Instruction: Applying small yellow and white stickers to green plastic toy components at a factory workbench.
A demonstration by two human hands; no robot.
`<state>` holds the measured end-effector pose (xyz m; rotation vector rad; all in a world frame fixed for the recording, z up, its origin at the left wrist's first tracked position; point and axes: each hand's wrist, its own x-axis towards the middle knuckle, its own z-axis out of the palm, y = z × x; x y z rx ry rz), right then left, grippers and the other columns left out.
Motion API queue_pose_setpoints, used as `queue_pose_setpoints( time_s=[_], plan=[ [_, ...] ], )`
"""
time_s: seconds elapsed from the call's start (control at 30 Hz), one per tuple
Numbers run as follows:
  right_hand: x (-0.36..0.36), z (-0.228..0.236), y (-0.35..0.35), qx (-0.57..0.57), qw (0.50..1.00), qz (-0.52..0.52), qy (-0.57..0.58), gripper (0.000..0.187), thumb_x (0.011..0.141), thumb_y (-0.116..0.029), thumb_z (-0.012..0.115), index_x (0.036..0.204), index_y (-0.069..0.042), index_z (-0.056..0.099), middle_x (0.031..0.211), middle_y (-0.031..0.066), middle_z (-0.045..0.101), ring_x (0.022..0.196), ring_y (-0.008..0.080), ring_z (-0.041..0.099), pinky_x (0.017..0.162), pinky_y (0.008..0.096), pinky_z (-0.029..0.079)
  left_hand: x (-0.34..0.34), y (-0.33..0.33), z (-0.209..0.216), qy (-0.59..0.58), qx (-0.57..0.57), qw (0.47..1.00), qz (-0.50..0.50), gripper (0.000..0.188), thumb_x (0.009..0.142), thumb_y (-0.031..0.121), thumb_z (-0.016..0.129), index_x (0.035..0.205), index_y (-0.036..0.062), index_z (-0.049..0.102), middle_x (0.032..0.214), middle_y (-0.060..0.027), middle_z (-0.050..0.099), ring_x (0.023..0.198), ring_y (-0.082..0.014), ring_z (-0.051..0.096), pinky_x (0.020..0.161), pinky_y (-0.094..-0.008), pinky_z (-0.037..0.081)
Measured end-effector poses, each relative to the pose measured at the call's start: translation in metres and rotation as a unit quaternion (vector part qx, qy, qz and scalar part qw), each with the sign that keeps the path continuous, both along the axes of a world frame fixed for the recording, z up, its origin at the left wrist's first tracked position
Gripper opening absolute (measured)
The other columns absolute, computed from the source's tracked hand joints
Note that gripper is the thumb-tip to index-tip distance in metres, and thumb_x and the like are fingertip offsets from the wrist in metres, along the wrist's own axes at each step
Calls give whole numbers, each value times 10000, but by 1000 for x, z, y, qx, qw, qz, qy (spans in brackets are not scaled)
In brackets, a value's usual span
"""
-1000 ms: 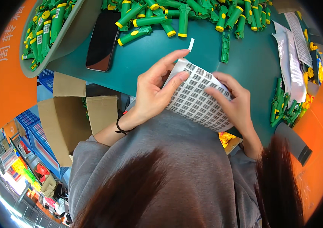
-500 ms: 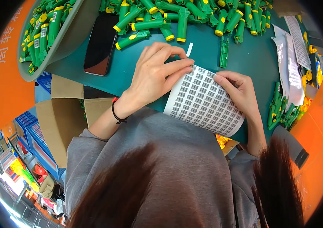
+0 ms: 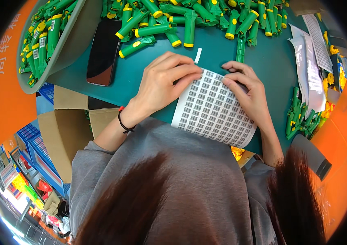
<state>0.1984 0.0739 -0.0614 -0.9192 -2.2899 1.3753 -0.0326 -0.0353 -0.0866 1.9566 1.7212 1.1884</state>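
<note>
A curved white sheet of small barcode stickers [image 3: 214, 108] hangs over the table's near edge, in front of my body. My left hand [image 3: 167, 77] pinches its upper left corner between thumb and fingertips. At the upper right edge, the thumb and a finger of my right hand [image 3: 249, 87] grip the sheet, while the index finger sticks out above it. A narrow white strip [image 3: 198, 55] stands out just beyond the left fingertips. Past my right hand lies a slim green plastic part [image 3: 240, 51], its lower end hidden by the fingers.
Green tubes with yellow ends [image 3: 190, 28] heap along the far side of the table [image 3: 73, 87]. More fill a grey tub [image 3: 69, 53] at left, beside a dark phone [image 3: 102, 53]. Plastic bags [image 3: 310, 69] and green pieces [image 3: 300, 116] lie right; an open carton [image 3: 73, 134] stands lower left.
My right hand has shifted left along the sheet's upper edge, and its index finger now reaches past the edge. The left hand keeps its pinch at the corner. The whole view has shifted slightly.
</note>
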Motion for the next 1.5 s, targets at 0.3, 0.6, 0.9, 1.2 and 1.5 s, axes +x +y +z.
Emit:
queue_pose_setpoints(
  time_s=[0.3,0.6,0.9,1.2,1.5],
  plan=[
    [11,-3,15,83,996,-12,-19,114,889,-61,690,976,6,721,1217,81,638,1192,238,551,1021,350,430,7,16,3,-13,0,1000,16,195,832,149,771,1020,96,760,1044,-44,669,917,-215,646,741,-327,545],
    [7,-7,12,122,992,-5,-21,105,865,-53,708,956,-5,732,1181,74,639,1176,244,540,1010,355,426,2,16,2,15,33,999,-6,143,823,113,768,959,71,746,987,-39,678,894,-210,652,713,-328,547],
    [-8,15,68,245,968,-55,-6,275,881,-59,692,1156,-78,678,1213,112,624,1194,278,550,1050,387,416,17,8,14,-161,-5,987,9,116,858,1,735,961,27,688,1039,-90,645,811,-165,640,649,-258,498],
    [10,19,159,534,834,83,-110,354,863,-115,721,1212,-124,664,1297,56,625,1206,304,545,1024,402,442,15,1,20,-261,-25,964,38,109,855,26,748,947,26,690,1013,-78,663,845,-149,611,666,-254,474],
    [13,16,9,-109,969,-91,202,343,825,112,696,1163,63,668,1259,156,578,1198,230,568,1035,342,464,28,28,63,-266,-18,963,-38,121,861,38,735,963,22,673,1033,-83,669,1018,-197,612,925,-327,451]
  ],
)
